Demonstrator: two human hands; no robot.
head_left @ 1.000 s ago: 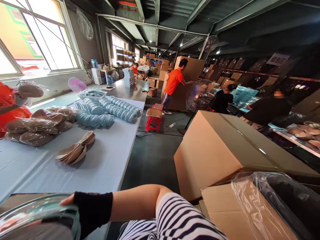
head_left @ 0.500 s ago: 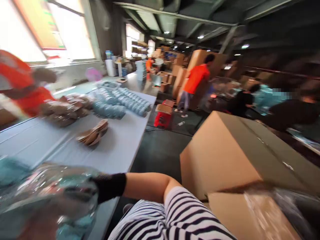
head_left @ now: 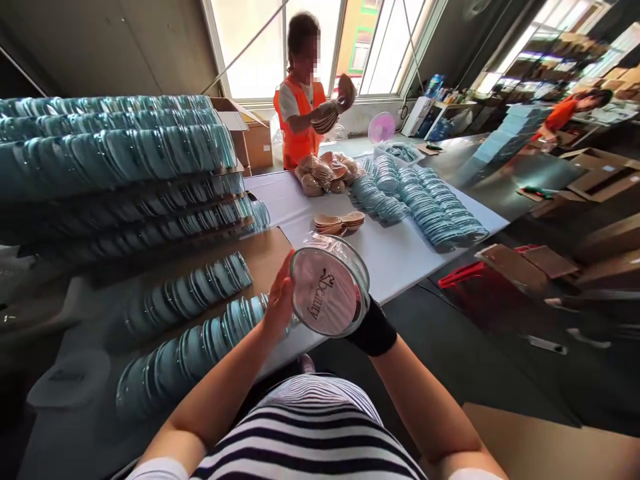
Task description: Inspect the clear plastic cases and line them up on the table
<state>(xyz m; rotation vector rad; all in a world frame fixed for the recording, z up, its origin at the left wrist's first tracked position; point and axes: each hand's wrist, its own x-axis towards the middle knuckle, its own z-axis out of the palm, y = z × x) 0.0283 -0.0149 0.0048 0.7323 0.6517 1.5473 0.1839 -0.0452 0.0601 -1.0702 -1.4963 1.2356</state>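
Note:
A round clear plastic case (head_left: 330,291) with a "beauty" print on its pale round face is held in front of my body, tilted toward me. My left hand (head_left: 279,297), bare, grips its left rim. My right hand (head_left: 369,327), in a black glove, clasps its lower right side; most of those fingers are hidden behind the case. Just beyond the case, a small stack of tan moulded cups (head_left: 340,222) rests on the white table (head_left: 385,257). Lower left of my left hand lies a row of similar bluish clear cases (head_left: 200,350).
Stacked rows of cases (head_left: 115,160) rise on the left. Bagged tan cups (head_left: 325,172) and more rows of cases (head_left: 440,207) lie across the table. A co-worker in an orange vest (head_left: 301,127) stands behind it, holding cups. Cartons (head_left: 605,173) and a red stool (head_left: 463,275) are at right.
My view has swung left, from the big cartons to the table and stacked rows. The gloved hand and blurred clear plastic have come to mid-view; my left hand now shows on the case.

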